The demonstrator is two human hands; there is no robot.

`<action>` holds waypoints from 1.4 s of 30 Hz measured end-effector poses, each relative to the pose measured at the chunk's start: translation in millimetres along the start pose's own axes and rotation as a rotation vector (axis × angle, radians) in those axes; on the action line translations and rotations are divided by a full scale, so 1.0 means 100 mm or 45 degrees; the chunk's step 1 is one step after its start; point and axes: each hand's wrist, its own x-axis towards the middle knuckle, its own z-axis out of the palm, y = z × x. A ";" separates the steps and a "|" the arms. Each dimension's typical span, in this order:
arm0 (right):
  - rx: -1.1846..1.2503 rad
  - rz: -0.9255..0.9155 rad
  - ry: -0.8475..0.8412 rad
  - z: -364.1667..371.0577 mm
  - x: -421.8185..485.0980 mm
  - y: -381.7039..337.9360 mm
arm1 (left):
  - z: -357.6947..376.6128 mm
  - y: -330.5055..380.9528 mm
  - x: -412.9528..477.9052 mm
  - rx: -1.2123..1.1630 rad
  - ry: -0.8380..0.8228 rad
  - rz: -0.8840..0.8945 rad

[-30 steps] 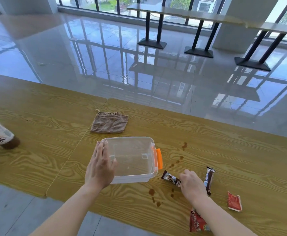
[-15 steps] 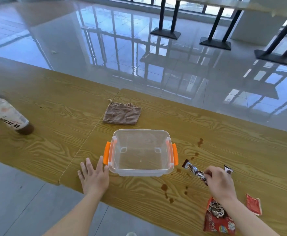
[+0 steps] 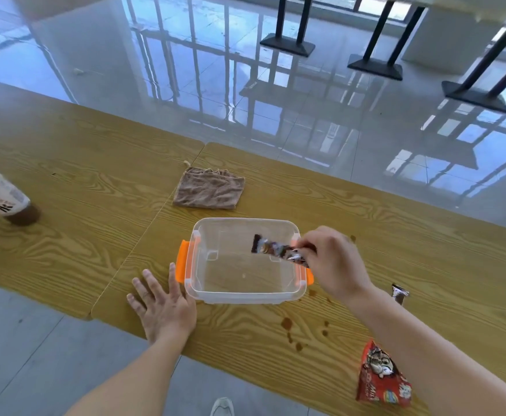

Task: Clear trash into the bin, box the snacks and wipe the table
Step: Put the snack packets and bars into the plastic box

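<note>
A clear plastic box [image 3: 199,283] with orange latches sits open on the wooden table [image 3: 101,211]. My right hand [image 3: 334,262] pinches a dark snack bar [image 3: 271,247] and holds it over the box's right side. My left hand [image 3: 163,307] lies flat on the table, fingers spread, touching the box's front left corner. A second dark snack bar [image 3: 399,293] pokes out beside my right forearm. A red snack bag [image 3: 379,378] lies near the front edge. A brown cloth [image 3: 209,188] rests behind the box. Brown spill drops [image 3: 287,324] dot the wood in front of the box.
A drink bottle [image 3: 1,195] with brown liquid stands at the far left. The table's front edge runs just below my left hand. Beyond the table is glossy floor with black table bases [image 3: 287,45]. A shoe tip [image 3: 222,406] shows under the table edge.
My right hand lifted the snack bar off the table and carried it left over the box. My left hand stayed flat beside the box. The view tilted further down.
</note>
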 end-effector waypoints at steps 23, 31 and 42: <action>0.089 0.231 0.256 -0.10 -0.65 0.51 | -0.03 0.01 -0.04 0.017 0.089 0.019; -0.252 0.619 -0.337 0.01 -1.63 1.37 | 0.02 -0.01 -0.02 -0.028 0.150 0.066; -0.315 0.474 -0.369 0.27 -2.00 1.46 | 0.02 -0.32 -0.08 0.034 0.113 0.276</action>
